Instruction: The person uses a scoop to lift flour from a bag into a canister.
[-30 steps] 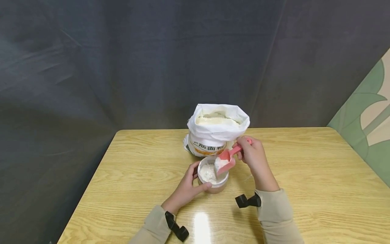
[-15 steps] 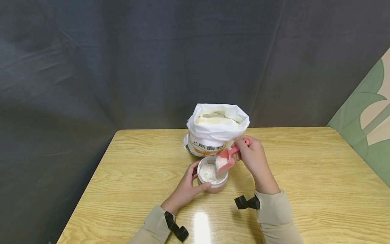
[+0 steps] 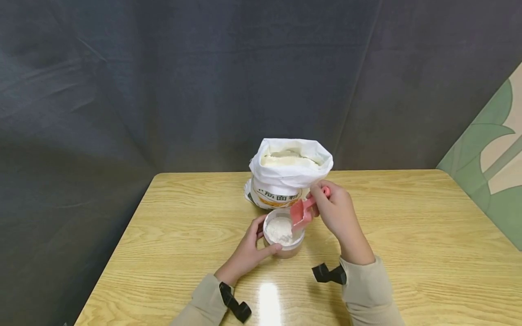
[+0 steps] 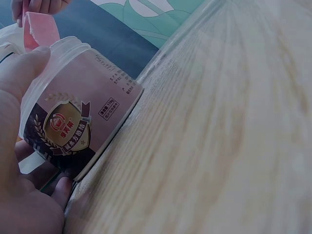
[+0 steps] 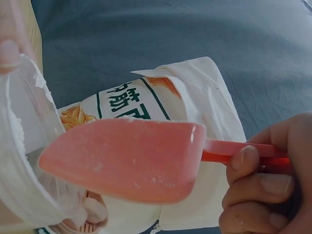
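Observation:
My left hand [image 3: 248,253] holds a round clear-rimmed plastic tub [image 3: 287,252] by its left side, thumb at the near rim. White flour [image 3: 279,231] lies in the tub. In the left wrist view, a pink-and-black printed label wraps the tub [image 4: 97,92]. My right hand [image 3: 337,209] grips the handle of a pink scoop [image 3: 301,214], tilted over the tub's right rim. Only thin traces of flour show on the scoop [image 5: 126,161] in the right wrist view, where its inside is turned from sight. Right behind the tub stands an open white flour bag [image 3: 285,179].
A wooden table [image 3: 175,217] carries everything. A dark cloth [image 3: 244,81] hangs behind its back edge, and a green-and-cream patterned panel [image 3: 495,149] is at the right. The bag's folded-down top stands higher than the tub.
The scoop in my right hand has turned over, and the flour it carried has dropped into the tub. My right hand shifted slightly left; my left hand and the tub stay nearly in place.

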The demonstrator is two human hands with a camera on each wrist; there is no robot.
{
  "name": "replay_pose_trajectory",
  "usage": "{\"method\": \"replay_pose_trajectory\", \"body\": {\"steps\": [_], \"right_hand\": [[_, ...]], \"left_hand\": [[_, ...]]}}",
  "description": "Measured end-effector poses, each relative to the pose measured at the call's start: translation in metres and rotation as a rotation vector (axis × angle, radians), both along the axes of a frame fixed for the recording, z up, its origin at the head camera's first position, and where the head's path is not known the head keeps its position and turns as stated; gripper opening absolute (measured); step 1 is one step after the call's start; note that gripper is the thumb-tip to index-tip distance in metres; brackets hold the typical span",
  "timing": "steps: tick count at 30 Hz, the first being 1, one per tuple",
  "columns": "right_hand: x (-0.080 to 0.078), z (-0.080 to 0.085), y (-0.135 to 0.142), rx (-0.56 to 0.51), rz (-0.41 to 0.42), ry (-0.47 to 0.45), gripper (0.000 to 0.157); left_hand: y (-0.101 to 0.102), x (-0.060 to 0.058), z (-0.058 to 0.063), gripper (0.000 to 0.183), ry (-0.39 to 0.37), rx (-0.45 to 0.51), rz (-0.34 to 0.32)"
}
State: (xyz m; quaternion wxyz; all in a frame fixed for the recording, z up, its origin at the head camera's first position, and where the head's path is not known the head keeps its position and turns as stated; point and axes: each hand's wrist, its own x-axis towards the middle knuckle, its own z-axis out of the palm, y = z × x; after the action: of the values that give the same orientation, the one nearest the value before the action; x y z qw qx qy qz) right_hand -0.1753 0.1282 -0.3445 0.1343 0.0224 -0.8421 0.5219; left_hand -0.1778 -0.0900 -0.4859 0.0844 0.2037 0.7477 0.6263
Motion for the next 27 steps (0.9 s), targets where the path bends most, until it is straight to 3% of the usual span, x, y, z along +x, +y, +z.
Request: {"method": "replay_pose_trajectory", "body": {"steps": [17,27], "right_hand": [[0.0006,-0.0018,-0.0002,0.045,0.007,0.018,0.028],[0.0068,0.0041,-0.0006,-0.009,-0.008,0.02,0.029]], "left_hand": [[0.0,0.0002,-0.0002,0.078,-0.002,-0.001,0.0],[-0.0008,0.0006,0.0001,0.079,-0.014,-0.01,0.004]]}}
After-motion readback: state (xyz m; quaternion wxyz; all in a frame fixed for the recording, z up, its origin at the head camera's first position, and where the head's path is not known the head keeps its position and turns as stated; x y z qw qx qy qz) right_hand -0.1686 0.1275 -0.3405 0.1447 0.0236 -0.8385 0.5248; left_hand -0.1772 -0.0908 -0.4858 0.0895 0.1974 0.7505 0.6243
